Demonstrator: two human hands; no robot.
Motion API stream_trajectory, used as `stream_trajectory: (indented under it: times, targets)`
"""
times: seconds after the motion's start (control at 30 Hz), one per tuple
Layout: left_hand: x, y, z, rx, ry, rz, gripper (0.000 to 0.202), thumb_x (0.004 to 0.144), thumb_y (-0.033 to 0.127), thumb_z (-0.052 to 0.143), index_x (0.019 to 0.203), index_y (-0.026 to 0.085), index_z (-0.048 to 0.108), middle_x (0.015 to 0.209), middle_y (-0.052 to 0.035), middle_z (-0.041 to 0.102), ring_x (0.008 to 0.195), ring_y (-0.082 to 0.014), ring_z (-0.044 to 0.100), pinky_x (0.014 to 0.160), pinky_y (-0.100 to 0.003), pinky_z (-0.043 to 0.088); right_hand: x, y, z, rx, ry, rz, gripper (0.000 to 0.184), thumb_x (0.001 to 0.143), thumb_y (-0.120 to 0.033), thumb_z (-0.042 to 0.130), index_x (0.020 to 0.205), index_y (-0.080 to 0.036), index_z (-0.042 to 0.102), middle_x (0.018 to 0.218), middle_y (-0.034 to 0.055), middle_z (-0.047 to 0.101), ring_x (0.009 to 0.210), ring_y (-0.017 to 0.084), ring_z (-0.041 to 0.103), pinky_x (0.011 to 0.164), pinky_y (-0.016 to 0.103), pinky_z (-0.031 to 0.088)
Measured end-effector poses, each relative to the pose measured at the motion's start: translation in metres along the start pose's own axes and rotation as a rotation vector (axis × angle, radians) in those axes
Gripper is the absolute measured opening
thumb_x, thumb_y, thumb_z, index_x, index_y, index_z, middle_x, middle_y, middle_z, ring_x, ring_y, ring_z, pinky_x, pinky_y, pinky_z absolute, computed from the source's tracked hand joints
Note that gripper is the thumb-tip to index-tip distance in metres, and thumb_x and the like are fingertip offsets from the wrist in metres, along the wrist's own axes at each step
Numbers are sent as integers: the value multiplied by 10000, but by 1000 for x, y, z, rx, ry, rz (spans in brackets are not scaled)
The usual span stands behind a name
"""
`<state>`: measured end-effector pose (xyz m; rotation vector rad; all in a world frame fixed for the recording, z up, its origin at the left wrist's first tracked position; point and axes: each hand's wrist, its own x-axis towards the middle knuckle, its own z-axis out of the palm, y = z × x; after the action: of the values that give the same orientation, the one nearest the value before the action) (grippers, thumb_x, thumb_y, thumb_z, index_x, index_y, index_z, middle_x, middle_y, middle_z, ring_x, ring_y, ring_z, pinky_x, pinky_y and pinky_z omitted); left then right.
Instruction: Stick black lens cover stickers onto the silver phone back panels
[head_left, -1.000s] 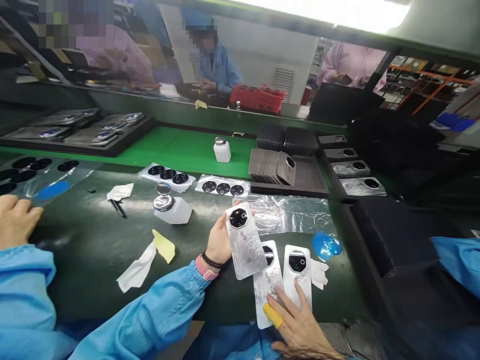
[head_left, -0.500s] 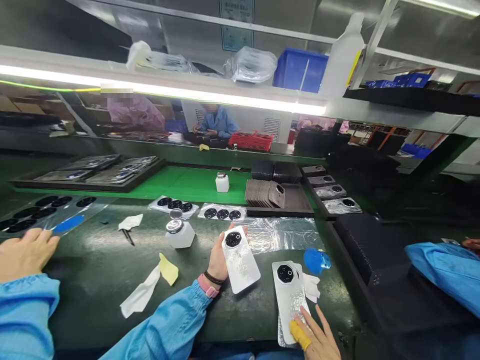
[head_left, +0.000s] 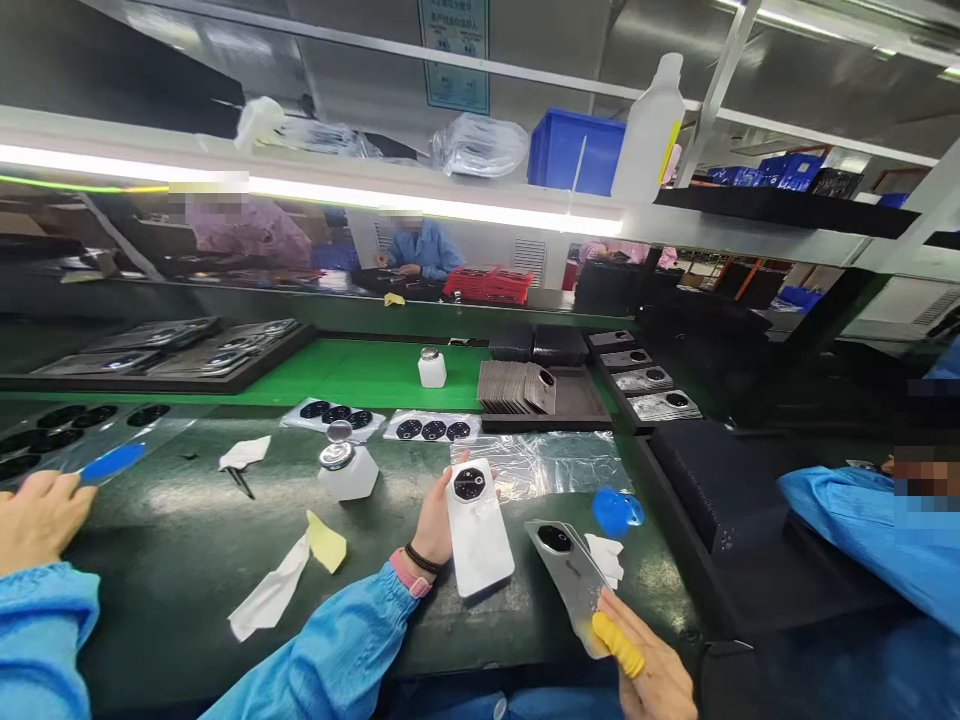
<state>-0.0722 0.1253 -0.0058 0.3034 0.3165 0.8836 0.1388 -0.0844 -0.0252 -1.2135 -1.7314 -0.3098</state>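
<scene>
My left hand [head_left: 436, 520], with a pink band and dark bracelet at the wrist, is closed around the edge of a white phone back cover [head_left: 478, 545]. A round black camera plate sits at that cover's upper end. Over the right part of the bench, my right hand [head_left: 649, 660], a yellow cot on one finger, grips the lower end of another phone back cover [head_left: 570, 585]. This cover is tilted, with its black camera plate towards the far side. A second edge shows beside it; whether that is another cover I cannot tell. White tissue [head_left: 606, 558] lies close by.
A co-worker's hand [head_left: 45, 515] rests at far left by a blue strip [head_left: 112, 462]. White dispenser bottle [head_left: 351, 472], tweezers [head_left: 241, 483], yellow cloth [head_left: 325, 542] and blue round item [head_left: 615, 512] lie about. Behind are camera-plate sheets [head_left: 433, 428] and a cover tray [head_left: 592, 395].
My right hand, earlier spread on the covers lying on the bench, now grips and tilts one by its lower end. The left hand keeps its cover. The whole view has shifted slightly.
</scene>
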Motion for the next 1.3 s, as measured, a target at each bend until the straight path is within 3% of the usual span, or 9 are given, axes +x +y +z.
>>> stream_trajectory:
  times: [0.17,0.4,0.53,0.63,0.77,0.87,1.03,1.17,1.3]
  targets:
    - [-6,-17,9,11,10,-32,582,923,350,547,1453,273,319,1051,-82,714,955,-280,687,944,-475,477,30,-11,31,22,178,-82,579,855,-88,389,1390,-296,465,1051,10,733,932,268,696,695,350,663]
    - [-9,-25,10,-21,69,-16,619,905,471,553,1449,286,323,1131,-107,680,997,-277,671,941,-481,473,38,-19,77,208,-32,-173,678,840,-81,345,1483,-285,283,1063,21,722,977,262,663,719,373,648]
    - [-10,-25,11,-38,134,-21,535,918,408,542,1415,298,376,1095,-88,685,1029,-289,659,924,-524,479,32,-11,85,218,-211,-104,805,785,-107,396,1499,-378,144,1106,-10,702,1008,317,648,808,563,593]
    - [-11,-27,14,-31,200,-24,507,882,272,593,1365,277,441,1069,-87,690,980,-284,679,854,-474,530,27,-4,89,234,-341,-31,868,745,-175,489,1477,-456,116,1190,-29,656,1088,362,588,792,639,565]
    - [-10,-35,16,-12,296,45,510,814,141,617,1290,272,493,1037,-59,695,884,-245,701,740,-370,571,25,-1,91,258,-390,61,943,679,-269,654,1451,-485,159,1310,-13,572,1160,374,517,809,562,592]
    - [-5,-45,16,3,353,125,480,779,119,632,1217,279,521,1050,-24,680,843,-208,700,696,-313,573,28,-5,89,220,-349,107,950,678,-313,694,1462,-450,175,1296,4,593,1149,371,531,780,498,622]
    - [5,-61,20,21,405,143,363,759,159,661,1093,257,555,1039,-21,661,793,-206,689,670,-327,571,32,-13,82,69,-155,-37,806,815,-295,537,1515,-314,137,1133,62,694,1005,364,641,681,480,648]
    - [7,-69,21,16,392,118,384,770,209,677,1125,275,547,1067,-40,651,843,-230,677,745,-405,565,34,-2,70,-20,-127,-54,796,797,-45,363,1518,-280,121,1134,44,695,1011,285,660,723,389,656]
    - [3,-76,16,3,209,152,626,726,357,755,1283,363,469,1174,-47,610,1043,-282,622,857,-453,518,59,19,45,-5,-101,-87,731,829,-67,389,1484,-354,237,1058,-27,734,821,246,730,624,312,665]
